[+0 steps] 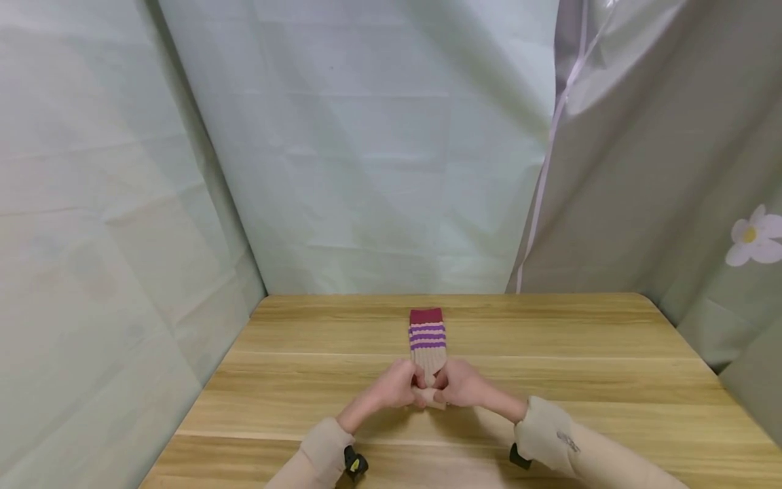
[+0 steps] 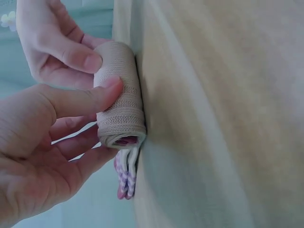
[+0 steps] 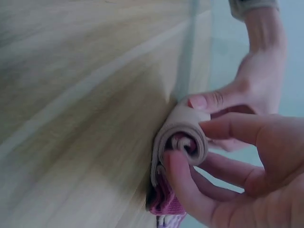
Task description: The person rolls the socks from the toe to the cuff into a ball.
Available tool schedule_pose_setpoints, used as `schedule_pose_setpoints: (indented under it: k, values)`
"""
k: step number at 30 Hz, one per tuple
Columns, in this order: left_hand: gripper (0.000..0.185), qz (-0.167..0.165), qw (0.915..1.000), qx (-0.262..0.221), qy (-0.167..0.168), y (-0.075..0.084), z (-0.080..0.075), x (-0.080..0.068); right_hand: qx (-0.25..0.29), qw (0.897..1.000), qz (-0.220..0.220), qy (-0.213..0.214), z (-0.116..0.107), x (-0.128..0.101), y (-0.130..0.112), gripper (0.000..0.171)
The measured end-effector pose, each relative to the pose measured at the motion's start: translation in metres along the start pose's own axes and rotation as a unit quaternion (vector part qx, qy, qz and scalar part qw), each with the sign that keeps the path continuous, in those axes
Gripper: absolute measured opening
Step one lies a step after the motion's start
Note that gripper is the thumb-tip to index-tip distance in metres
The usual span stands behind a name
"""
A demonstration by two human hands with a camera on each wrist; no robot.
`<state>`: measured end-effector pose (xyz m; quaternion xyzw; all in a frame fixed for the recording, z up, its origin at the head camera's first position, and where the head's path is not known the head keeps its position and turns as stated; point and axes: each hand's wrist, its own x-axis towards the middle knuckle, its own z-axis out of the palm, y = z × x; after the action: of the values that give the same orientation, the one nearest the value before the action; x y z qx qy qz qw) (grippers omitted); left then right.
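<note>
Beige sock (image 1: 427, 353) half rolled, both hands (image 1: 397, 387) gripping

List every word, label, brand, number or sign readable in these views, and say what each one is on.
Small dark mark on the right sleeve, near the cuff: too small and blurred to read.
The sock that the left hand and the right hand are rolling: stripes only, no lettering.
The wooden table and the backdrop sheets: no text; one sheet shows a printed flower, not a sign.
</note>
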<state>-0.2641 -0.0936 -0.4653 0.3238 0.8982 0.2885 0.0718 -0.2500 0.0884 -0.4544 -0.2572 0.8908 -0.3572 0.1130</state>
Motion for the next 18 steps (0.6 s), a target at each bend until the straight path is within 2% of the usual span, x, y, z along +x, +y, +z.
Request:
schedule_pose_setpoints:
  k: [5,7,10,13,14,18]
  values:
    - [0.015,0.043,0.9980,-0.041,-0.020,-0.007,-0.005,0.004,-0.056,0.995,-0.043,0.074,0.008,-0.005,-0.002,0.007]
    - [0.014,0.074,0.9957,-0.048,-0.029,-0.010,-0.008,0.006,-0.086,0.989,-0.065,0.104,0.012,-0.007,-0.002,0.009]
    - [0.012,0.088,0.9928,-0.069,-0.043,-0.013,-0.010,0.010,-0.126,0.979,-0.097,0.127,0.016,-0.007,0.000,0.017]
    - [0.014,0.072,0.9930,-0.073,-0.059,-0.015,-0.013,0.014,-0.158,0.972,-0.119,0.123,0.018,-0.006,0.003,0.025]
    - [0.015,0.051,0.9930,-0.083,-0.067,-0.015,-0.013,0.015,-0.172,0.969,-0.128,0.122,0.018,-0.006,0.004,0.027]
    - [0.014,0.028,0.9925,-0.084,-0.085,-0.018,-0.014,0.020,-0.238,0.951,-0.158,0.120,0.018,-0.004,0.007,0.026]
